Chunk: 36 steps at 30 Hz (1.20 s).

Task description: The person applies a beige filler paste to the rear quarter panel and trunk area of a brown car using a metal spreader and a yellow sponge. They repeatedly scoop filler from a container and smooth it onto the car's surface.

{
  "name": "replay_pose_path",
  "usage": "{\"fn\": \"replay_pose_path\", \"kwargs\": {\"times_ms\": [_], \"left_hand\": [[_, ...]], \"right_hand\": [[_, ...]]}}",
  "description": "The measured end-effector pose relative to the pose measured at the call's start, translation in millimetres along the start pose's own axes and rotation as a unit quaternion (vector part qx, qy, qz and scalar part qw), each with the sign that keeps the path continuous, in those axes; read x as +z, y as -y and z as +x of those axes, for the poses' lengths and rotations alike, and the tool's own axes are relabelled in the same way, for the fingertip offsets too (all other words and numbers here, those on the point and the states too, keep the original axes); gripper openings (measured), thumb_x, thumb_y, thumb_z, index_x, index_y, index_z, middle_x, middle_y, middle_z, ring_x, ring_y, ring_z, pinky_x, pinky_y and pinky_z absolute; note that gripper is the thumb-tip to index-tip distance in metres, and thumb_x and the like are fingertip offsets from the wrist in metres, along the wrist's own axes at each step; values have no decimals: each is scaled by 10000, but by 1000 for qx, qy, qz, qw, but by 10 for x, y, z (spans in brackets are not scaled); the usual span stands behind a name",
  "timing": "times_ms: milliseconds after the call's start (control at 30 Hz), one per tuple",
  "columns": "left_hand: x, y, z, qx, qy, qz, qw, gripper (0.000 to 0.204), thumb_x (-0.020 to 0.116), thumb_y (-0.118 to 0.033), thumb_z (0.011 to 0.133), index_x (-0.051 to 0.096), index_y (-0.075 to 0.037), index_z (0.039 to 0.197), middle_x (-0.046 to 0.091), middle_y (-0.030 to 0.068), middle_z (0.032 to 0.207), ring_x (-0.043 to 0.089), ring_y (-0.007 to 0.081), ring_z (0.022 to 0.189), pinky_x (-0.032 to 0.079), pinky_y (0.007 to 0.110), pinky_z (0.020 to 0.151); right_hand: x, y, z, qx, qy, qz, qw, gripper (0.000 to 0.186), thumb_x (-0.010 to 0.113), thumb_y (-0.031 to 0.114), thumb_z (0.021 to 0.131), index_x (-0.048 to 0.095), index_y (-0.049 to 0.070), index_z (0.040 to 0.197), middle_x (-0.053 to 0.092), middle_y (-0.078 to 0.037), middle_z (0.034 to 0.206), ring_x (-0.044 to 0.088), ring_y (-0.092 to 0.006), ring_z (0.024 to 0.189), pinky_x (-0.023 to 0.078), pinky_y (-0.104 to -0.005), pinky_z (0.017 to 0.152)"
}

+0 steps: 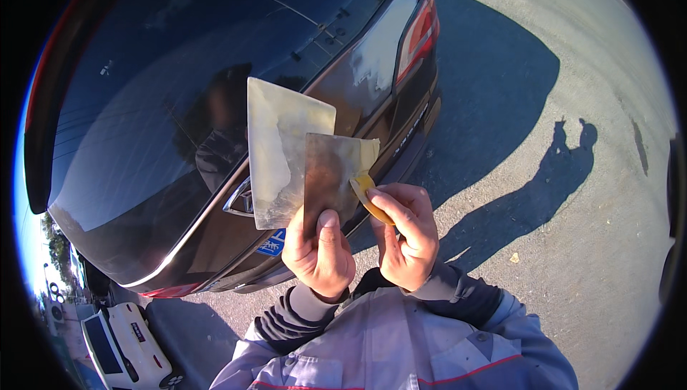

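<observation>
My left hand [319, 255] is closed round the lower ends of two flat sheets. One is a larger pale plate [283, 154] smeared with whitish residue; in front of it is a grey metal spreader blade [325, 175]. Cream-coloured paste [369, 154] clings to the blade's right edge. Pinched between the thumb and fingers of my right hand [409, 236] is a small curved yellow scraper [371, 199]. Its tip meets the blade's right side, just below the paste. Beyond my hands, a whitish filler patch [383, 50] covers the car body beside the tail light [418, 36].
The dark brown car's rear [200, 240] stands close in front, its big rear window [164, 96] showing reflections. A white car [123, 343] is parked at the lower left. Grey paved ground [544, 297] at the right carries my shadow [551, 182] and the car's.
</observation>
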<state>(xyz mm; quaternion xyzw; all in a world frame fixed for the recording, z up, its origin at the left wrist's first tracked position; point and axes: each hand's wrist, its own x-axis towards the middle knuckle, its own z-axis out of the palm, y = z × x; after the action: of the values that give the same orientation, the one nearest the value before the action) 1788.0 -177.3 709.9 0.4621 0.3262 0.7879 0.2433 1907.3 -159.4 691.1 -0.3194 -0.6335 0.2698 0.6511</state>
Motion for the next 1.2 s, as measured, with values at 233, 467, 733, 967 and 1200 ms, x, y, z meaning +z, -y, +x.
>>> {"fn": "replay_pose_path", "kwargs": {"times_ms": [233, 467, 733, 967, 1200], "left_hand": [[-137, 227, 394, 14, -2, -9, 1000, 304, 578, 78, 999, 593, 112, 1301, 693, 162, 1182, 634, 149, 1015, 477, 253, 945], [-500, 192, 942, 43, -26, -64, 997, 261, 567, 30, 1033, 597, 66, 1289, 697, 142, 1197, 644, 129, 1046, 499, 263, 959], [-607, -43, 1127, 16, -67, -54, 996, 293, 623, -112, 1034, 627, 3, 1304, 697, 117, 1295, 647, 216, 1186, 456, 393, 1114], [-372, 27, 1196, 14, -65, -37, 997, 254, 585, -113, 1046, 641, 5, 1263, 695, 119, 1292, 628, 209, 1212, 432, 415, 1145], [-129, 146, 1234, 3, -113, -17, 993, 248, 562, -109, 1056, 645, -4, 1265, 683, 117, 1322, 625, 213, 1225, 426, 422, 1153]], "right_hand": [[193, -217, 196, -3, 56, 6, 998, 406, 666, -116, 906, 681, 33, 1283, 647, -165, 1180, 680, -282, 1017, 559, -332, 865], [103, -754, 665, 236, -82, 201, 947, 270, 654, 76, 1017, 664, 9, 1279, 701, -52, 1151, 654, -112, 1028, 533, -267, 885], [-480, -1897, 2253, 312, -119, 273, 902, 329, 618, 64, 953, 626, 15, 1278, 688, -111, 1149, 723, -226, 1023, 640, -366, 845], [-550, -2621, 3158, 199, -135, 67, 968, 310, 633, 34, 899, 710, -27, 1193, 752, -107, 1046, 700, -155, 925, 548, -302, 843], [-604, -2753, 3446, 150, -113, -31, 982, 300, 625, 77, 926, 732, 43, 1204, 769, -129, 1075, 726, -207, 963, 546, -318, 884]]}}
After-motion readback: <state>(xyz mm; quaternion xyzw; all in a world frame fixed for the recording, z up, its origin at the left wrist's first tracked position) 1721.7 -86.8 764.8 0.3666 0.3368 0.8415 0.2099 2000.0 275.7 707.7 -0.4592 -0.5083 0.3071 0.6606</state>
